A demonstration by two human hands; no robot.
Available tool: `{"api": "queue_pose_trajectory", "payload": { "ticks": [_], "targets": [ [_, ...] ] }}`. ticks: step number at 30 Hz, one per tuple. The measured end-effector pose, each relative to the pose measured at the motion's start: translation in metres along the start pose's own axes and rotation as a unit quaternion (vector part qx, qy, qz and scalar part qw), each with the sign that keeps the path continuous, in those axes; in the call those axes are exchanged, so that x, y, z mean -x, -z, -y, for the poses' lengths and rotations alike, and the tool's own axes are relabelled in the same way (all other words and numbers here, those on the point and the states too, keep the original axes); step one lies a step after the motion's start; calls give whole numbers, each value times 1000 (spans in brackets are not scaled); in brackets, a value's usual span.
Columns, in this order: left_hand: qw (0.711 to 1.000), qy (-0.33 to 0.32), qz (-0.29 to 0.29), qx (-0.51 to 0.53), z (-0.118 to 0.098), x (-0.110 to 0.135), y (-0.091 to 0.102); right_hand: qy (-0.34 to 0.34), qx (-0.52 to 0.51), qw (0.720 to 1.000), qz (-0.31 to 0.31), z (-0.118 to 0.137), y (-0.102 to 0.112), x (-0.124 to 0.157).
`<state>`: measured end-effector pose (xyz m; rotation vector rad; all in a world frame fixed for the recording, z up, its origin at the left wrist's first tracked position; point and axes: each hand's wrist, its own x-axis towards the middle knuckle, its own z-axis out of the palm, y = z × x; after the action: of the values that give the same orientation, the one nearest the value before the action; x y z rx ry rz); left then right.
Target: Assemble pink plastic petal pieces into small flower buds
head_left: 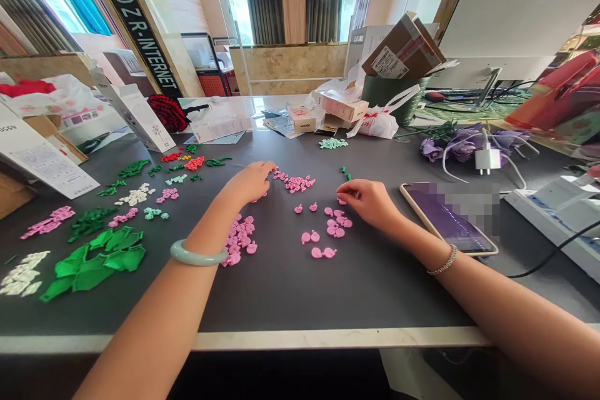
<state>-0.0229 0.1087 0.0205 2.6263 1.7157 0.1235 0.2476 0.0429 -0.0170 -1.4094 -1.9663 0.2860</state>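
My left hand (252, 182) reaches to the edge of a pile of small pink pieces (300, 184). Its fingers are bent together at the tips, and what they pinch, if anything, is hidden. My right hand (372, 199) is closed in a pinch on a small pink piece (342, 201), beside a cluster of joined pink pieces (336, 223). Between the hands lie loose pink pieces (313, 207) and, nearer me, pink pairs (323, 253). Under my left wrist spreads a larger heap of round pink pieces (240, 239), partly covered by the arm.
On the left lie green leaf-like pieces (100, 265), white pieces (23, 274) and red pieces (193, 163). A phone (450, 219) rests beside my right forearm, near a power strip (557, 212). Boxes (403, 50), bags and purple flowers (462, 149) stand at the back.
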Motion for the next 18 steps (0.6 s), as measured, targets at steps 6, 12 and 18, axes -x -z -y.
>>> {"api": "queue_pose_trajectory", "payload": {
  "ticks": [6,12,18],
  "targets": [
    [999,-31,11,4,2,-4,-6,6,-21,1000,1,3,-1,1],
    [999,-45,3,0,2,-6,-9,4,-37,999,14,6,-1,2],
    [999,-45,-8,-2,0,-6,-8,3,-39,999,16,5,-1,2]
  ]
}}
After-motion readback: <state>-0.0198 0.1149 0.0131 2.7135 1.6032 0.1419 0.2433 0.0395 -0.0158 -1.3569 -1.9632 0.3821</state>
